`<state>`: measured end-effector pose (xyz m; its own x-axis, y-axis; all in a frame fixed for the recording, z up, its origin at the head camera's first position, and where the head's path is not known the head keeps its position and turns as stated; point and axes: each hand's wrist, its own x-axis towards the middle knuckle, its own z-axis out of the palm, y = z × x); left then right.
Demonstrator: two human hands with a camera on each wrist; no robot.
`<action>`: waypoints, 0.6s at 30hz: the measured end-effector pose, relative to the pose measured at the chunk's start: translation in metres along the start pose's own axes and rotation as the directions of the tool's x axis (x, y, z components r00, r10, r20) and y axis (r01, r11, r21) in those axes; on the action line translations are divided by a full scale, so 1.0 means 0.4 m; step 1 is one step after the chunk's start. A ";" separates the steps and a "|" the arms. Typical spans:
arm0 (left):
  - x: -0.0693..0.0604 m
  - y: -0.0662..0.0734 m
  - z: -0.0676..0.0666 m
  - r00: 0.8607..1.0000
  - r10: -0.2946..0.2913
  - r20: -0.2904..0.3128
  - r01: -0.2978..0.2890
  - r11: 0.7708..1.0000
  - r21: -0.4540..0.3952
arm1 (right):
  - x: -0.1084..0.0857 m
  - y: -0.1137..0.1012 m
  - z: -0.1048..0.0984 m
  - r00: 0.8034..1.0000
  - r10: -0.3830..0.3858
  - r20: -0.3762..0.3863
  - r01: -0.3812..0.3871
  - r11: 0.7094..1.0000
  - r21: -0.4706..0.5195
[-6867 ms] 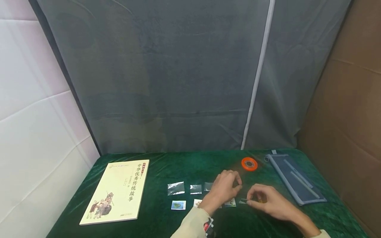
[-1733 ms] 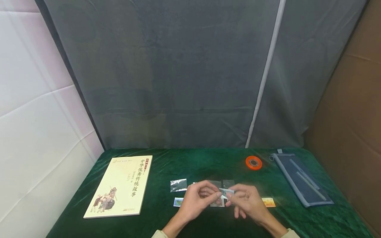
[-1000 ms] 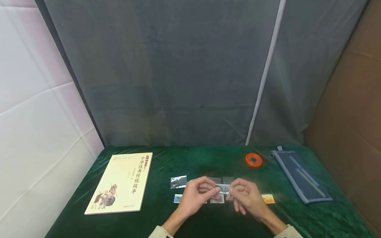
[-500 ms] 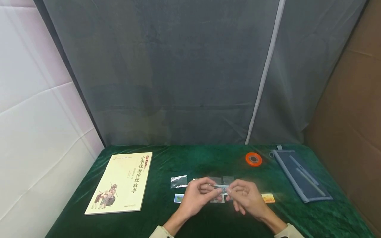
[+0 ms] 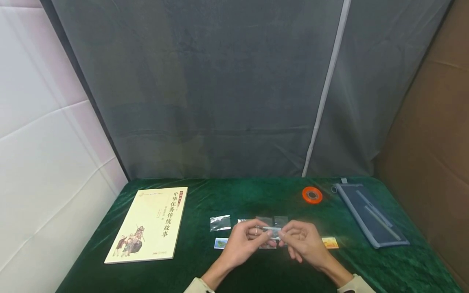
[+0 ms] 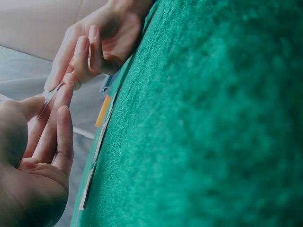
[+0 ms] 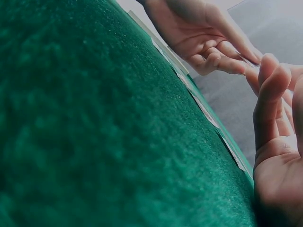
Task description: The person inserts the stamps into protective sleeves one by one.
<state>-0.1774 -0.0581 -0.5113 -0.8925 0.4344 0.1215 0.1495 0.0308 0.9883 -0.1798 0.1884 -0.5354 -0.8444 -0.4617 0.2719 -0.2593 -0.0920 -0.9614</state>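
Left wrist view: thin pale slip (image 6: 49, 96) pinched between two hands.
Left hand (image 6: 38, 172) at lower left, thumb and fingertips on the slip; right hand (image 6: 106, 40) above, pinching its other end. Slip held off the green plush cloth (image 6: 199, 113), blurred at right. Near cloth's far edge: yellow-orange piece (image 6: 102, 111), thin pale pieces (image 6: 87, 189) seen nearly edge-on. Grey fabric (image 6: 23, 71) behind.

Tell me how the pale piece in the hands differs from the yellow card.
The pale piece looks whitish-grey, while the yellow card is bright yellow-orange. The piece is pinched above the green cloth by the left hand and right hand; the card lies on that cloth. Both are small and thin.
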 end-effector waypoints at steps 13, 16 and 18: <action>-0.002 0.003 0.005 1.000 0.000 -0.002 0.000 1.000 0.024 | 0.000 0.002 -0.002 1.000 0.009 0.009 -0.009 0.999 -0.032; -0.002 0.004 0.006 1.000 -0.002 -0.002 0.002 1.000 0.026 | -0.001 0.002 -0.002 1.000 0.016 0.010 -0.016 1.000 -0.023; -0.002 0.003 0.007 1.000 -0.002 -0.003 0.002 1.000 0.027 | -0.001 0.002 -0.002 1.000 0.013 0.013 -0.013 1.000 -0.017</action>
<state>-0.1751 -0.0559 -0.5104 -0.8940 0.4318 0.1195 0.1590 0.0565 0.9857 -0.1799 0.1892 -0.5363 -0.8413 -0.4747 0.2587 -0.2561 -0.0714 -0.9640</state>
